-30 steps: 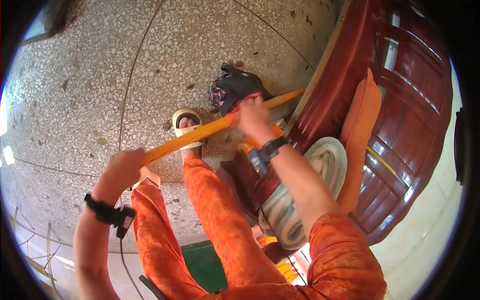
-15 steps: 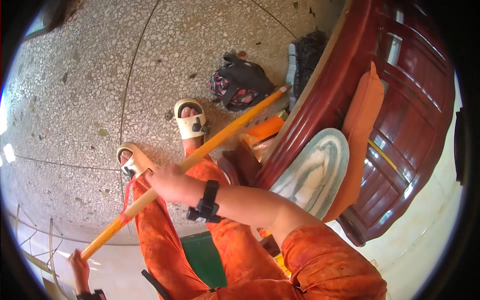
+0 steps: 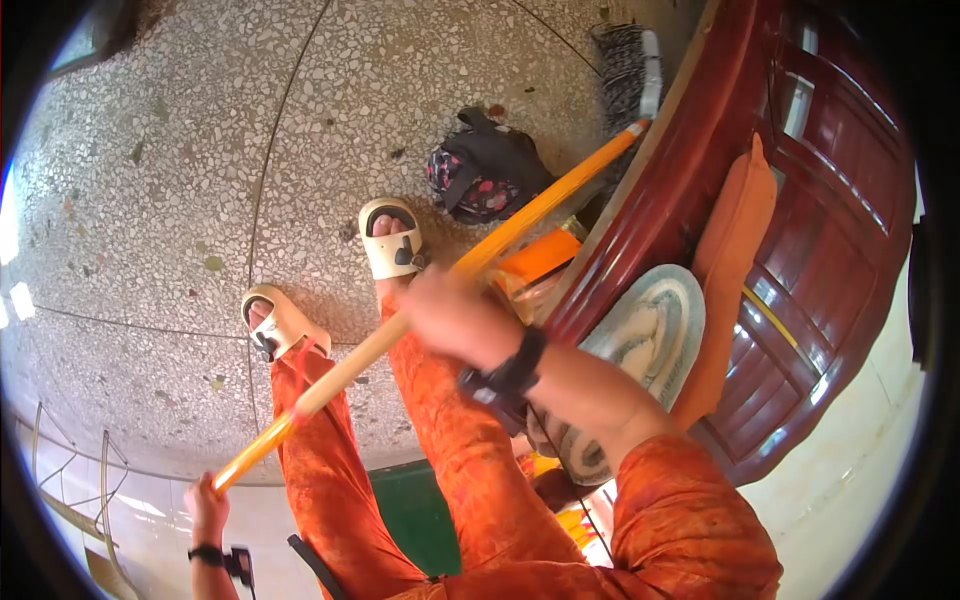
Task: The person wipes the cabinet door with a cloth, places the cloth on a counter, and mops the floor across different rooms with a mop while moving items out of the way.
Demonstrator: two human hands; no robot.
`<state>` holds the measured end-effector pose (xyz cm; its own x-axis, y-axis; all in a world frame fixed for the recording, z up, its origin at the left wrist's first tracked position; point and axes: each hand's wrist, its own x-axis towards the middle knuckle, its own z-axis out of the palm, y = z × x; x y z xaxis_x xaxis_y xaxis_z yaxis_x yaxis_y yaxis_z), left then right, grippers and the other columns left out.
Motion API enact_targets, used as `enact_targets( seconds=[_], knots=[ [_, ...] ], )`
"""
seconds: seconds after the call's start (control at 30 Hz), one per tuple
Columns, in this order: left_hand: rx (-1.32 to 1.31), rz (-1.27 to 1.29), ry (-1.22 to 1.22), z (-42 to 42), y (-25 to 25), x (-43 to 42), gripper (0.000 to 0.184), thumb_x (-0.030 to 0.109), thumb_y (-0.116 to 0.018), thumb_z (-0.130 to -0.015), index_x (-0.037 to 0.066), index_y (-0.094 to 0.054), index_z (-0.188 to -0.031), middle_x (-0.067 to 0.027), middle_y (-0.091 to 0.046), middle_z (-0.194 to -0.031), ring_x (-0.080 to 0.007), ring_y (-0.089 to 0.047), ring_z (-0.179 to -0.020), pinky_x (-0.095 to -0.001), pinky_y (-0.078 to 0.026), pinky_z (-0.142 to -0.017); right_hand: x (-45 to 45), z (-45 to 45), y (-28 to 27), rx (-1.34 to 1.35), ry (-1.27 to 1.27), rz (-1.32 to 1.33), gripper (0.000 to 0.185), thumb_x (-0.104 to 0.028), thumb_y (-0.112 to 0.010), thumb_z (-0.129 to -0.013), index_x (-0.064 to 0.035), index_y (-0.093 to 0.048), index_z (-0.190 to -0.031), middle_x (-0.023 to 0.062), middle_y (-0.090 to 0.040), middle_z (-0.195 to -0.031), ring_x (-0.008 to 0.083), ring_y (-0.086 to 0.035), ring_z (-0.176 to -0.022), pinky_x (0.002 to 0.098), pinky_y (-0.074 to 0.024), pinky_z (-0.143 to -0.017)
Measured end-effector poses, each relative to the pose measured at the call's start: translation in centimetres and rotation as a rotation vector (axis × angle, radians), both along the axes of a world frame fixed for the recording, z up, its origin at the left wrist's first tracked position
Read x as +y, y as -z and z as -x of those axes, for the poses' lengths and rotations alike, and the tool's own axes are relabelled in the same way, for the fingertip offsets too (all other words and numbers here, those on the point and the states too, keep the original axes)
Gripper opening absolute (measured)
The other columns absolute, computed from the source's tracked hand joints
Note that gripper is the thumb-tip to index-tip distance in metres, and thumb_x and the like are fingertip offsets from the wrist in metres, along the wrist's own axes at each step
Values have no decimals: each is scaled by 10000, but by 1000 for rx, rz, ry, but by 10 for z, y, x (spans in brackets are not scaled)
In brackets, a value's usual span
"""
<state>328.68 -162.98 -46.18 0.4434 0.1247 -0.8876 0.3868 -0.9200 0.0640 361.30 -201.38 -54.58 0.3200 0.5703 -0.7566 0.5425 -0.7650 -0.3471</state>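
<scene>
A long-handled broom [image 3: 345,375] runs slantwise across the view, its handle orange-yellow. At the far end is the head [image 3: 622,75], with dark bristles and a pale bar, lying on the floor against the red wooden furniture. My left hand [image 3: 207,508] is closed round the handle's near end. Farther up, my right hand [image 3: 450,312] grips the shaft, somewhat blurred by motion. A red string hangs by the handle near my left foot.
A dark flowered bag [image 3: 490,165] lies on the speckled floor [image 3: 200,130]. Red wooden furniture [image 3: 650,190] lines the right, bearing an oval grey-white mat [image 3: 665,310] and orange cloth [image 3: 735,235]. An orange object [image 3: 540,257] sits below it. A wire rack [image 3: 105,490] stands lower left.
Both hands have moved to the right with the broom, my right hand also slightly upward. The broom's head has slid up and right along the furniture's base.
</scene>
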Motion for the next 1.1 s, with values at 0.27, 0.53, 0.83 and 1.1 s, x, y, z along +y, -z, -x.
enact_targets(
  seconds=[0.27,0.53,0.83,1.1],
  knots=[
    [-39,272,139,-174,100,-113,135,101,-511,-695,68,-522,-826,-150,-574,-619,-328,-572,-587,-432,-449,-538,-149,-70,70,-53,124,379,156,-87,-556,-623,-57,-611,-766,150,-597,-801,337,-561,-806,414,-454,-692],
    [-109,164,365,-244,51,-86,71,25,-497,-673,76,-476,-719,-108,-550,-576,-299,-567,-561,-399,-436,-509,-168,-20,74,95,371,301,140,-99,-590,-601,-76,-581,-739,150,-583,-783,332,-545,-788,410,-425,-668],
    [-219,-192,185,-173,-48,30,74,-38,-456,-643,29,-452,-675,-147,-453,-615,-352,-458,-623,-429,-346,-563,-29,3,20,64,394,-25,150,-89,-601,-563,-76,-506,-678,100,-560,-727,315,-532,-751,413,-425,-622],
    [25,-148,220,-63,-172,92,173,49,-450,-754,-20,-581,-843,-184,-575,-640,-274,-576,-538,-352,-472,-476,65,77,-30,257,177,-90,166,-90,-585,-620,-46,-547,-776,111,-563,-716,286,-538,-765,398,-448,-583]
  ],
)
